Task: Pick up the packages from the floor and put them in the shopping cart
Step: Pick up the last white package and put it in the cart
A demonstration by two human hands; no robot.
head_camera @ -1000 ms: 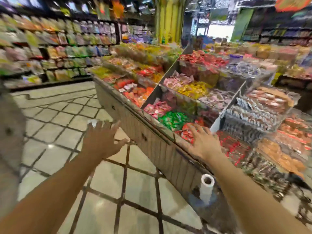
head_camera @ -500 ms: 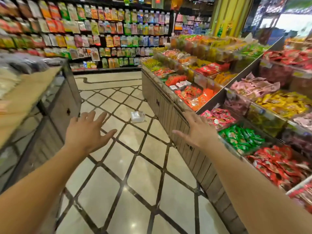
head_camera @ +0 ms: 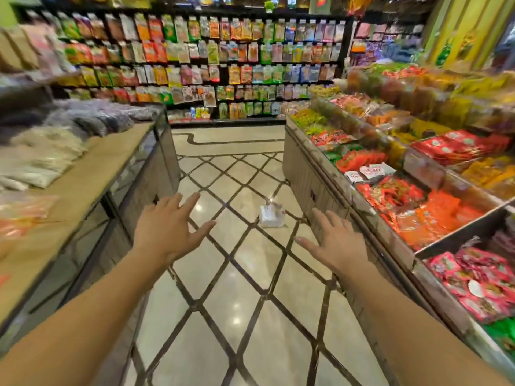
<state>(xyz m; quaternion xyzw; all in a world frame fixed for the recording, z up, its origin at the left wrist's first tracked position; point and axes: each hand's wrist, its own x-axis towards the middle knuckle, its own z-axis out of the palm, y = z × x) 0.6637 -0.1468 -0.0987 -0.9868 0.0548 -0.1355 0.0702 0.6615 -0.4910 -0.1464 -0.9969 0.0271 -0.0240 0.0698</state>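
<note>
Ahead on the floor [head_camera: 250, 274], between the two display counters, lies one white package [head_camera: 271, 217]. It rests flat on the tiles, close to the base of the right-hand counter [head_camera: 315, 188] and apart from the left-hand counter [head_camera: 156, 174]. No other package on the floor shows from here, and no shopping cart is in view.

Hand state: my left hand [head_camera: 167, 229] is held out in front of me, palm down, fingers spread, holding nothing. My right hand [head_camera: 333, 240] is in the same posture, fingers spread and empty. Both hover above the floor, well short of the package; neither touches it or either counter.

Step in hand, as I judge it: the approach to the package. The pick-up is not yet begun.

Requirements for the next move, as I judge them:
1. Close the gap down the aisle until the package is within reach.
2. Lower the body and bring one hand down, most likely the right, since the package sits on that side.
3. Grip the package by its edges; it looks like a soft, light wrapped pack, so a moderate squeeze should do.
4. Keep the knuckles clear of the right-hand counter's base panel, which stands just beside the package.
5. Locate the cart, which must lie outside this view, before carrying.
</note>
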